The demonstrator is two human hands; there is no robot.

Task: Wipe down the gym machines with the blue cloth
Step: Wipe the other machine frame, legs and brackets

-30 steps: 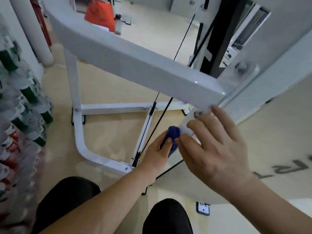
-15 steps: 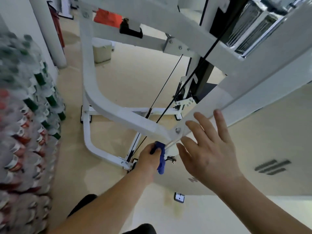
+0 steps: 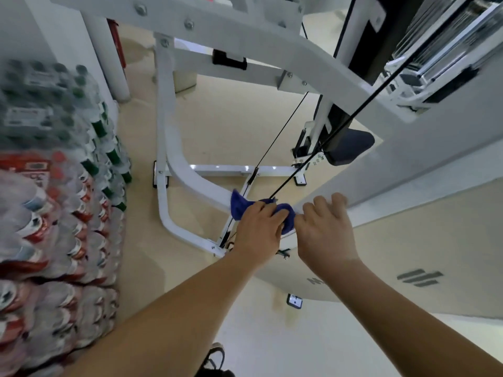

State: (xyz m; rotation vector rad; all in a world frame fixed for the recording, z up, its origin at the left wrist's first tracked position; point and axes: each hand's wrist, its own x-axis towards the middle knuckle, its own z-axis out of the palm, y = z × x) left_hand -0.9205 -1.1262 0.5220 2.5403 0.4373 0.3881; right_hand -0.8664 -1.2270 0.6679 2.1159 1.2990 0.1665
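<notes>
Head view: I see the blue cloth (image 3: 240, 206) bunched into a dark, crumpled wad on the lower end of the white frame (image 3: 190, 176), on its curved bar. The left hand (image 3: 258, 227) clamps it there, fingers curled over it. Just beside it, the right hand (image 3: 325, 227) hooks bent fingers over the same frame. A black cable (image 3: 285, 183) slants down to the cloth. At left, blurred shrink-wrapped packs (image 3: 54, 213) hold green-capped and red-labelled bottles.

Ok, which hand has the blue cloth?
The left hand grips the blue cloth against the curved white bar; the right hand beside it has no cloth.
</notes>
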